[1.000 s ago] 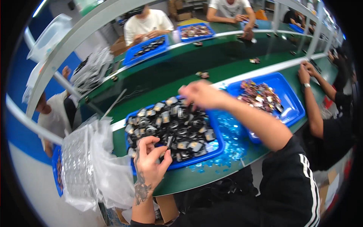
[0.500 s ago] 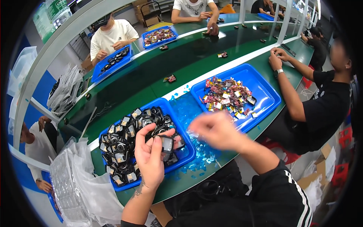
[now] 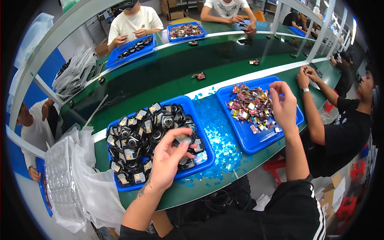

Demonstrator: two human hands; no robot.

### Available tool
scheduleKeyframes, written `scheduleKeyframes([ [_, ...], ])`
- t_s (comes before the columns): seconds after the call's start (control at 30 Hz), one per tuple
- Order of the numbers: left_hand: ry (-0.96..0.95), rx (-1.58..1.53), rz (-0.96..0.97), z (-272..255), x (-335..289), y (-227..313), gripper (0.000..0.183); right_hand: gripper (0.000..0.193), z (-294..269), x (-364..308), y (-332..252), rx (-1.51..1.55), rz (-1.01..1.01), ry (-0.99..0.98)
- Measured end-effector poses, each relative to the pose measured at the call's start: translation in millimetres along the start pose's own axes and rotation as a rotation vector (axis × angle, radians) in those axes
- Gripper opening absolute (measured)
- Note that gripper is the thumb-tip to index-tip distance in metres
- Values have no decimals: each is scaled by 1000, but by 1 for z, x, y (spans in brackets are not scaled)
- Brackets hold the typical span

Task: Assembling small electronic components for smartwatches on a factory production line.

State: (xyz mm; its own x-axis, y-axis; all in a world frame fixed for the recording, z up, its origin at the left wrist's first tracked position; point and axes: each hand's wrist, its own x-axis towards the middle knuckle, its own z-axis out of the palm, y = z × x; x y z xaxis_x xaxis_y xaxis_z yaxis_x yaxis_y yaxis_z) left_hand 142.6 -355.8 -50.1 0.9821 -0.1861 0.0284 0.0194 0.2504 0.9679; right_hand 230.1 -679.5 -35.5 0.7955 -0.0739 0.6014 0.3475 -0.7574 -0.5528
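My left hand (image 3: 165,162) is curled, palm up, around a small watch case (image 3: 183,140) with a greyish face. It is held above the near right side of a blue tray (image 3: 206,158) heaped with black watch cases (image 3: 130,154). Over another blue tray (image 3: 256,147), my right hand (image 3: 285,106) is raised, its thumb and fingertips drawn together; whatever they pinch, if anything, is too small to make out. Beneath it lies a pile of small red, white and yellow flat parts (image 3: 250,106). Bits of blue film (image 3: 224,148) cover the table between both trays.
A dark green belt (image 3: 160,86) runs beyond a white rail, carrying a few small part clusters (image 3: 199,76). Clear plastic trays and wrap (image 3: 72,172) stand at the left. A co-worker in black (image 3: 340,124) sits close at right; others work across. White frame posts (image 3: 24,100) arch overhead.
My right hand has moved from above the film bits to over the right tray. The left hand still holds the watch case, now turned differently. The view has shifted a little.
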Motion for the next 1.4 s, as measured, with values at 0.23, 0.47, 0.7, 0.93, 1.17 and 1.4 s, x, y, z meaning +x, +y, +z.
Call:
scheduleKeyframes([
  [0.23, -81, 290, 121, 11, -3, -11, 23, 9, 40, -63, -100, 1045, 328, -601],
  [0.47, 23, 445, 138, 4, -10, -7, 20, 12, 72, -81, -119, 1058, 298, -493],
  [0.7, 129, 507, 269, 4, -12, -18, 16, 11, 65, -75, -118, 912, 246, -585],
  [0.93, 66, 408, 235, 5, -12, -21, 14, 8, 59, -73, -117, 673, 21, -559],
  [1.17, 49, 221, 87, 6, -10, -24, 11, 15, 67, -83, -123, 340, -409, -181],
  [1.4, 54, 47, 81, 1, -6, -22, 11, 20, 58, -75, -96, 171, -214, -403],
])
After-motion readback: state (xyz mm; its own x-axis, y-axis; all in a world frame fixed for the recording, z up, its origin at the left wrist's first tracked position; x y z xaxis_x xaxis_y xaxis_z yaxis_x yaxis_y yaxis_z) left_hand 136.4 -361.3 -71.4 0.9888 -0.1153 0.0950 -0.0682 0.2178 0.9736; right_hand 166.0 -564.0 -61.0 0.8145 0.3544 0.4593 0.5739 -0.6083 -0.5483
